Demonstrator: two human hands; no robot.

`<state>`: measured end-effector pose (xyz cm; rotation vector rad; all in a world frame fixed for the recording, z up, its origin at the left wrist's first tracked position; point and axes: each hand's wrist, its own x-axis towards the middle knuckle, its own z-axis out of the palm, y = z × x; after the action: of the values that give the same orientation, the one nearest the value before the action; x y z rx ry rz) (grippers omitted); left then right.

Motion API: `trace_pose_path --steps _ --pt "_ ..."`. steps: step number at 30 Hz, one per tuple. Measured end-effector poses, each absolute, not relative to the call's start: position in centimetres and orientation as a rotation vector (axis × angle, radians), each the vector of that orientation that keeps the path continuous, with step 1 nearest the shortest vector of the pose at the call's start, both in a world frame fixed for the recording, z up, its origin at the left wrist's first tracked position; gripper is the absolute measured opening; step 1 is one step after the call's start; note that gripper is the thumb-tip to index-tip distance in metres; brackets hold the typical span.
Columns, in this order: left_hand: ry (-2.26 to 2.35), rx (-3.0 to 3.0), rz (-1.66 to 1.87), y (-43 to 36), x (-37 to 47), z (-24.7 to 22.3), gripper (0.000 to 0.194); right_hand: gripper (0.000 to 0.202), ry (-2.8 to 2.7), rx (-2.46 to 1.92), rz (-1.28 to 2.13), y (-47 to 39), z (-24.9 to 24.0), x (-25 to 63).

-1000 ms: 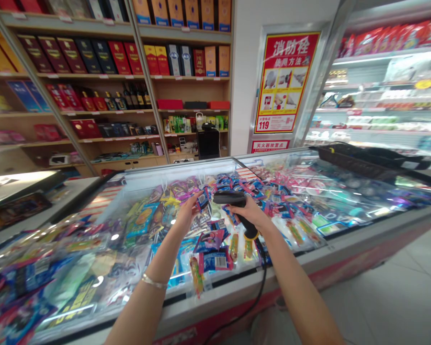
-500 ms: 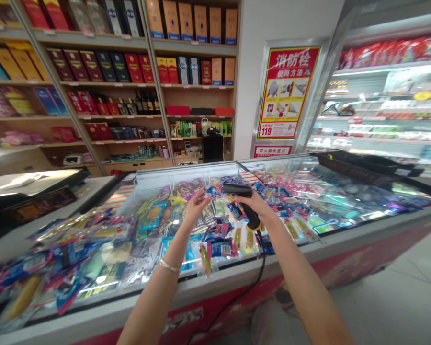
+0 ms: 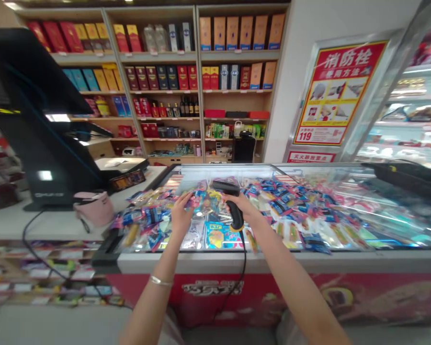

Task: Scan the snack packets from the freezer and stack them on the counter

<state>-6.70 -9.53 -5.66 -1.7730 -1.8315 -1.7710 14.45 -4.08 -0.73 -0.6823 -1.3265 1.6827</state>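
My left hand (image 3: pixel 181 213), with a silver bracelet on its wrist, is over the freezer's left half. Its fingertips and thumb appear closed on a small colourful packet (image 3: pixel 193 197), which is blurred. My right hand (image 3: pixel 241 202) is wrapped round a black barcode scanner (image 3: pixel 236 215) with yellow trim, its head pointing left towards my left hand. A black cable hangs from the scanner's handle. Beneath both hands, the freezer's glass top bears many snack packets: a pile (image 3: pixel 145 218) at the left and a larger blue and pink spread (image 3: pixel 283 196) at the right.
A counter (image 3: pixel 50 223) at the left holds a black till screen (image 3: pixel 46 115) and a pink pouch (image 3: pixel 95 208). Shelves (image 3: pixel 172 57) of boxes and bottles stand behind the freezer (image 3: pixel 147 263). A dark tray (image 3: pixel 409 179) lies at the freezer's right end.
The view has turned left, bringing in the till screen and pink pouch. Both hands have moved left over the freezer, the scanner still in my right hand.
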Motion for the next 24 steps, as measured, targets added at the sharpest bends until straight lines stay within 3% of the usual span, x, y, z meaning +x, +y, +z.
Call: trace_pose_path --steps 11,17,24 --pt "-1.949 -1.373 -1.366 -13.7 -15.0 -10.4 0.051 0.015 -1.187 -0.740 1.954 -4.4 -5.4 3.0" --pt "-2.085 -1.303 -1.068 -14.1 -13.7 -10.3 0.075 0.011 -1.119 -0.852 2.021 -2.9 -7.7 1.9" --pt "-2.137 -1.277 -1.011 -14.0 -13.9 -10.6 0.065 0.010 -1.035 -0.822 2.115 -2.7 -8.1 2.0"
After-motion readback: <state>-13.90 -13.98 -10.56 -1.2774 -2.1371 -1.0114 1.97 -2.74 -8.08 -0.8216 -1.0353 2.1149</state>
